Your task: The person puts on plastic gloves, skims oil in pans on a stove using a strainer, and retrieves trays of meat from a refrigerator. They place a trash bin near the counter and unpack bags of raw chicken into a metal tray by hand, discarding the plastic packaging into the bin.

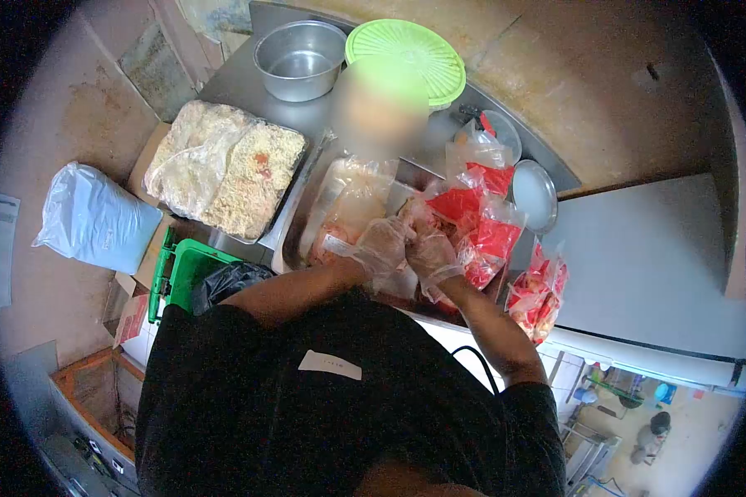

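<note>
Both hands wear clear plastic gloves and meet over a metal tray [292, 236]. My left hand [383, 247] has its fingers curled in beside my right hand [431, 257], which is closed too. Just beyond the fingertips is a reddish-brown lump [420, 214] that looks like raw meat, partly in clear plastic; the exact grip is hidden. Right of it lie red-and-clear plastic bags [477, 215] with what looks like meat inside. A clear plastic bag [352, 190] lies in the tray on the left, with reddish pieces [327, 240] near it.
A tray of pale crumbly coating [253, 178] stands left, partly under plastic. Behind are a metal pot [300, 62] and a green lid [414, 54]. A metal bowl [535, 196] and another red bag [539, 294] stand right. A green bin [192, 261] is lower left.
</note>
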### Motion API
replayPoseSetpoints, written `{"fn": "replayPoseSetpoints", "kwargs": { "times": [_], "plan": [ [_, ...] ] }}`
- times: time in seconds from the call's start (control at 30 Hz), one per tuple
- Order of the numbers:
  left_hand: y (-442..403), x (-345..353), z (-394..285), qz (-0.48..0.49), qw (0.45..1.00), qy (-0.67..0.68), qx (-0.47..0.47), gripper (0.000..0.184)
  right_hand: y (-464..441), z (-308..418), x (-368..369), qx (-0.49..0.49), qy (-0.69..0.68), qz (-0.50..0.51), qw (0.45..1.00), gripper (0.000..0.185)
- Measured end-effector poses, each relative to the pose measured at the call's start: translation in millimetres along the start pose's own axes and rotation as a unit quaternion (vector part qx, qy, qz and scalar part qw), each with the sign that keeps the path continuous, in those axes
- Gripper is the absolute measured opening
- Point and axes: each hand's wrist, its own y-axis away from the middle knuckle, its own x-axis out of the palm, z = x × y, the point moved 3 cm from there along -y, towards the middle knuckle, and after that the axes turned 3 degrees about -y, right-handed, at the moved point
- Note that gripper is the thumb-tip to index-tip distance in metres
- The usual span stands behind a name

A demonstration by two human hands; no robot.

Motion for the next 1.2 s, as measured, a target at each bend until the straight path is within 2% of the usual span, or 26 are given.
{"fn": "replayPoseSetpoints", "kwargs": {
  "times": [0.1,0.17,0.27,0.3,0.37,0.43,0.47,0.53,0.57,0.63,0.67,0.7,0.77,0.83,0.87,0.97,1.0,1.07,1.1,1.2],
  "plan": [
    [-3,8,-1,-0.042,0.998,-0.006,-0.041,0.038,-1,35,-40,0.087,-0.07,0.02,0.994,0.024],
    [-11,22,8,-0.044,0.995,-0.021,-0.088,0.032,5,41,-39,0.093,-0.056,-0.008,0.994,0.025],
    [-16,31,31,-0.012,0.987,0.012,-0.158,0.031,2,41,-29,0.111,-0.04,-0.009,0.993,0.028],
    [-14,34,37,-0.001,0.988,0.01,-0.155,0.035,1,36,-21,0.119,-0.035,-0.002,0.992,0.029],
    [-7,21,32,0.019,0.992,-0.022,-0.126,0.045,-6,-20,43,-0.024,0.077,0.039,0.996,0.033],
    [6,-4,25,-0.039,0.994,-0.081,-0.061,0.061,-16,-20,35,-0.118,0.087,0.096,0.984,0.036],
    [12,-17,23,-0.105,0.988,-0.109,-0.021,0.071,-23,24,-24,-0.14,0.045,0.136,0.98,0.037],
    [29,-47,22,-0.212,0.952,-0.222,0.001,0.081,-47,39,-44,-0.132,-0.063,0.099,0.984,0.031],
    [40,-66,21,-0.249,0.919,-0.304,-0.019,0.082,-60,46,-53,-0.131,-0.116,0.08,0.981,0.028],
    [49,-94,17,-0.152,0.929,-0.286,-0.178,0.088,-94,42,-39,-0.116,-0.138,0.088,0.98,0.027],
    [54,-103,12,-0.013,0.935,-0.174,-0.308,0.095,-112,29,-14,-0.075,-0.197,0.155,0.965,0.029],
    [60,-105,14,0.122,0.896,-0.054,-0.423,0.102,-130,16,11,-0.027,-0.248,0.216,0.944,0.032],
    [67,-75,60,0.169,0.894,-0.147,-0.388,0.125,-149,11,49,0.01,-0.264,0.32,0.91,0.032],
    [68,-65,65,0.122,0.909,-0.231,-0.325,0.133,-158,24,57,-0.017,-0.191,0.384,0.903,0.033],
    [69,-66,69,0.122,0.909,-0.181,-0.355,0.134,-158,30,56,-0.033,-0.161,0.41,0.897,0.033],
    [65,-73,56,0.136,0.894,-0.172,-0.39,0.125,-150,47,50,-0.058,-0.11,0.468,0.875,0.034],
    [66,-75,52,0.12,0.919,-0.176,-0.333,0.111,-147,51,47,-0.064,-0.102,0.475,0.872,0.034],
    [69,-65,72,0.058,0.929,-0.137,-0.339,0.1,-143,57,41,-0.078,-0.095,0.478,0.87,0.035],
    [72,-57,84,0.03,0.932,-0.119,-0.341,0.094,-142,59,39,-0.085,-0.096,0.463,0.877,0.035],
    [76,-49,86,-0.068,0.949,-0.207,-0.227,0.062,-138,60,33,-0.122,-0.092,0.372,0.916,0.036]
  ]
}}
